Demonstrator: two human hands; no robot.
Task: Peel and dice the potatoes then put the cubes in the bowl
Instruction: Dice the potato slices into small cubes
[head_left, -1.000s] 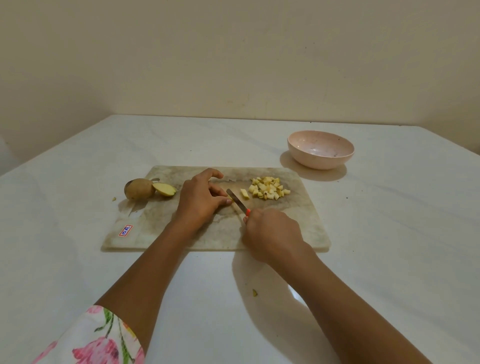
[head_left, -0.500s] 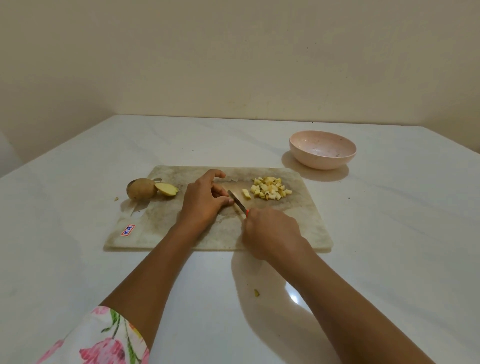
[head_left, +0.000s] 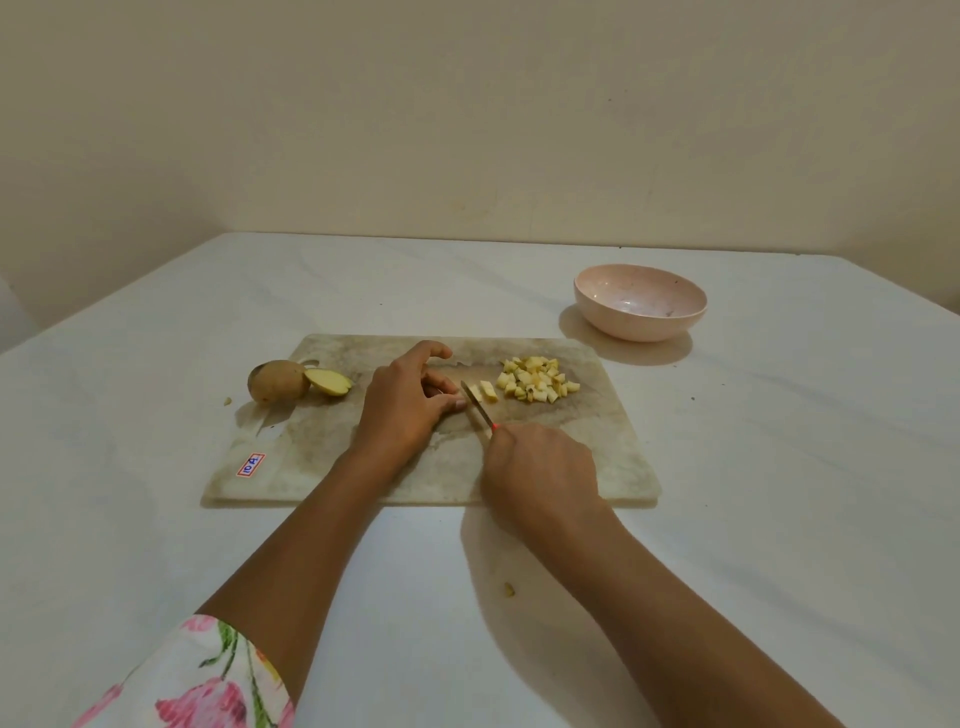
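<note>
Beige wall (head_left: 467, 104); white table (head_left: 156, 519)

Potato being diced on a stone cutting board (head_left: 311, 467) that lies on a white table (head_left: 779, 467).
The right hand (head_left: 540, 473) grips a small knife (head_left: 475, 408), blade pointing away, beside a pale potato strip (head_left: 487, 391). The left hand (head_left: 402, 410) rests curled just left of the blade; whatever lies under its fingers is hidden. A pile of cubes (head_left: 535, 385) sits right of the strip. At the board's far left corner are a whole potato (head_left: 276, 382) and a cut piece (head_left: 328, 382), touching. A pink bowl (head_left: 640, 306) stands on the table beyond the board's far right corner.
</note>
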